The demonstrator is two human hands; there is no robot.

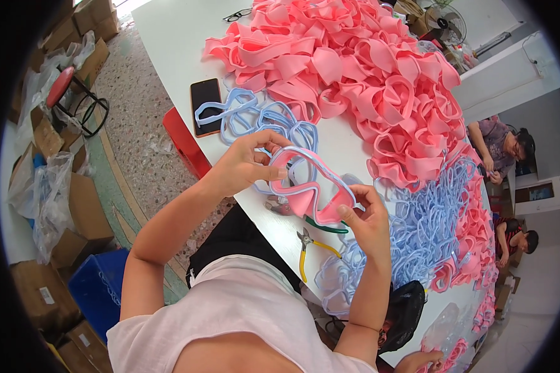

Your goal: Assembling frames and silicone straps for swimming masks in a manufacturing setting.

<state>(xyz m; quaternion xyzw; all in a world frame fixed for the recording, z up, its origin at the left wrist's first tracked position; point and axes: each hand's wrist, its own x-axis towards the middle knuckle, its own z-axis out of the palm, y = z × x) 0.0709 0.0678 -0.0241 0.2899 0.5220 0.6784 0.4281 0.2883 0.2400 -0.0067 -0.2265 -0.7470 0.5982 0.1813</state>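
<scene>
A soft pink rubber goggle skirt edged with a pale blue plastic frame (pixel 314 186) is held above the white worktop (pixel 186 43), the left hand (pixel 246 163) closed on its upper end and the right hand (pixel 367 221) pinching its lower corner. Below lie yellow-handled pliers (pixel 311 248); loose blue frames (pixel 417 230) and heaped pink skirts (pixel 361 68) crowd the worktop beside a dark phone (pixel 205 105).

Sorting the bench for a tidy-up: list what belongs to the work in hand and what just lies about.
In use: pink mask skirt held by left hand and right hand; pale blue frames; pile of pink skirts.

Lying about: phone, yellow-handled pliers, eyeglasses.
</scene>
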